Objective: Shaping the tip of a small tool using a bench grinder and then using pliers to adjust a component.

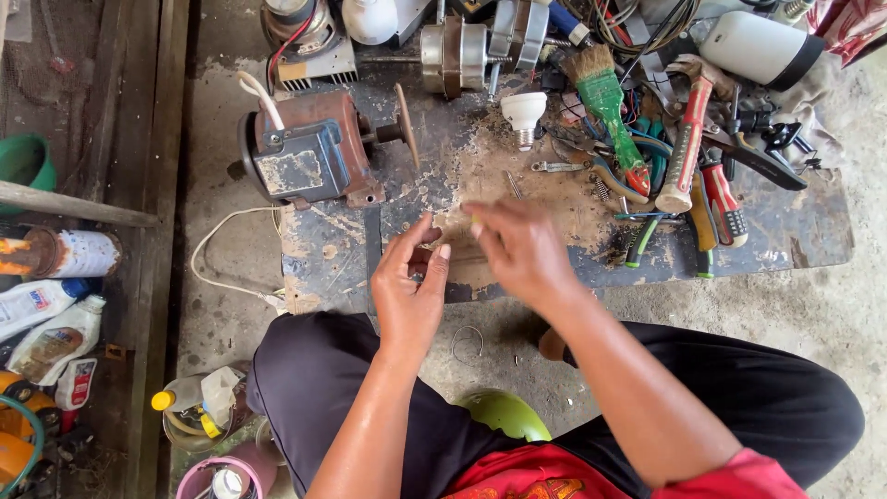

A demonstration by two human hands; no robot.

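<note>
My left hand point(409, 294) pinches some small part (too tiny to name); my right hand point(517, 248) hovers half-curled, seemingly empty, above the desk point(785, 231), bench grinder point(309, 152) untouched.

Bare forearms, black trousers point(333, 388), red shirt point(554, 476).

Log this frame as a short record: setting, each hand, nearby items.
setting: person seated over a worn board on a concrete floor
left hand: raised over the board edge, fingers curled; held item, if any, too small to tell
right hand: blurred, fingertips close to the left hand
left of hands: motor with a grinding disc
beyond hands: bulb, green brush
right of hands: hammer, screwdrivers
floor: wire ring
</note>
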